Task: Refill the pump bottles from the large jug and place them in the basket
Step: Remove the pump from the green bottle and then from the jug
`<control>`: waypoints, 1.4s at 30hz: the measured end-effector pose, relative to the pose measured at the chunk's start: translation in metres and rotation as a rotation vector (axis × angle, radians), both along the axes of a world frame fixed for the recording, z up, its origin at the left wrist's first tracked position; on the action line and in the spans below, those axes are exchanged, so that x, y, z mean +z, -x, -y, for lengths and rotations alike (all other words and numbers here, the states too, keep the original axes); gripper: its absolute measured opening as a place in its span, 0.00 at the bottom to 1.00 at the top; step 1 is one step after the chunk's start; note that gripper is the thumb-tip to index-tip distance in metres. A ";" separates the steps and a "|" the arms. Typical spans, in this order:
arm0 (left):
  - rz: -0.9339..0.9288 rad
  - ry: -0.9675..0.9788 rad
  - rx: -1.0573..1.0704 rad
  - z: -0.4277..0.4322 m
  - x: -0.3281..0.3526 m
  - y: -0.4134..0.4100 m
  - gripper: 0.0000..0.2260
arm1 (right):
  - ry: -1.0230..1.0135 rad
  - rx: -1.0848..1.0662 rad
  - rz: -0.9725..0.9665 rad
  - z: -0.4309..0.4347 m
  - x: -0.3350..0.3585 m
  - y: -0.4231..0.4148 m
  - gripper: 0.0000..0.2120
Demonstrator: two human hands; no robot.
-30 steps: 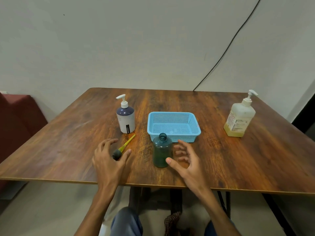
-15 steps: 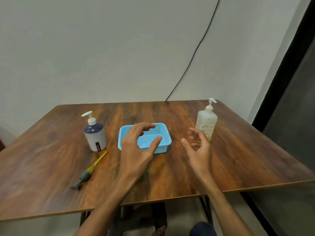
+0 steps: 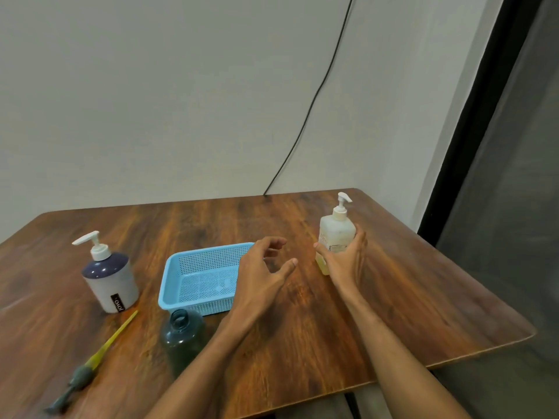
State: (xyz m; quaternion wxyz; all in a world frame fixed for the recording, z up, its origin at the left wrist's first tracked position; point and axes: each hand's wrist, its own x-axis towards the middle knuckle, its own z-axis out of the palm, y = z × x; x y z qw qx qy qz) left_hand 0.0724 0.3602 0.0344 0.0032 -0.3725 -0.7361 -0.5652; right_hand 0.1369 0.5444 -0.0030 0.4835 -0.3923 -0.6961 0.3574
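— Which way does the pale pump bottle (image 3: 335,234) stand?
— Upright on the worktop (image 3: 393,297), long axis vertical, nozzle pointing right. The right hand (image 3: 344,258) wraps its lower body, thumb on the left side.
— And the left hand (image 3: 260,273)?
— Reaching forward, fingers spread and curled, gripping nothing, hovering over the blue basket (image 3: 196,279)'s right edge. The uncapped dark bottle (image 3: 181,334) stands by its forearm.
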 end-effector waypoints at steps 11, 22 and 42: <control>0.019 -0.021 -0.010 0.010 -0.006 -0.003 0.15 | -0.015 -0.001 0.064 0.016 0.001 -0.018 0.34; 0.133 -0.120 0.051 0.085 -0.024 -0.048 0.14 | -0.071 0.182 0.096 0.126 -0.003 -0.065 0.35; 0.177 -0.021 -0.062 0.086 -0.058 -0.056 0.41 | 0.128 0.691 0.076 0.132 0.016 -0.112 0.34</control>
